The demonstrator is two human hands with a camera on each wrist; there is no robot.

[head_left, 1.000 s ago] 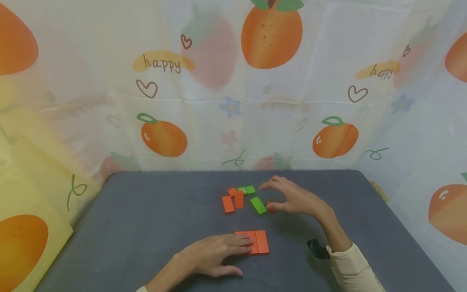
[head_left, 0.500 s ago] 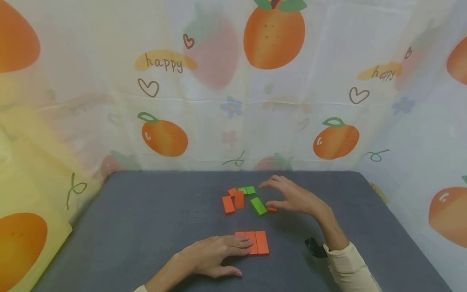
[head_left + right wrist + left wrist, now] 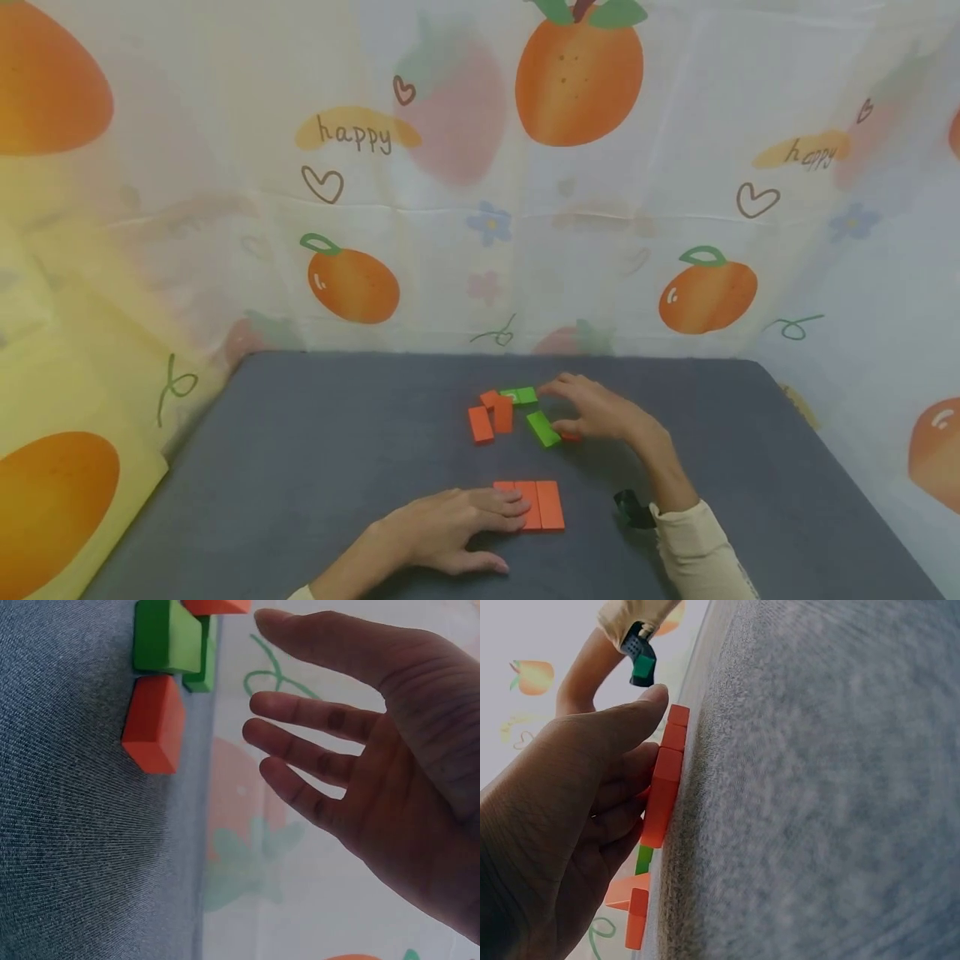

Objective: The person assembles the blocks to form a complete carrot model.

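Three orange blocks [image 3: 551, 505] lie side by side in a row on the dark grey table. My left hand [image 3: 442, 529] rests its extended fingers on the left part of this row, covering some of it, with the thumb apart. Farther back, my right hand [image 3: 600, 410] hovers with thumb and fingers spread, holding nothing. Its thumb is nearest a slanted green block [image 3: 543, 429] and partly hides an orange block [image 3: 571, 436]. In the right wrist view, that hand's palm [image 3: 405, 780] is bare, apart from the orange block [image 3: 155, 724] and a green block [image 3: 166, 637].
Left of the right hand lie several loose orange blocks [image 3: 481, 425], some touching or overlapping. Green pieces [image 3: 519, 396] lie behind them, one with a pale mark. A dark device [image 3: 633, 509] is at the right wrist. A fruit-printed cloth [image 3: 450, 250] hangs behind the table.
My right hand has drifted slightly left, its thumb closer to the slanted green block. The head view has shifted a little. My left hand stays on the orange row.
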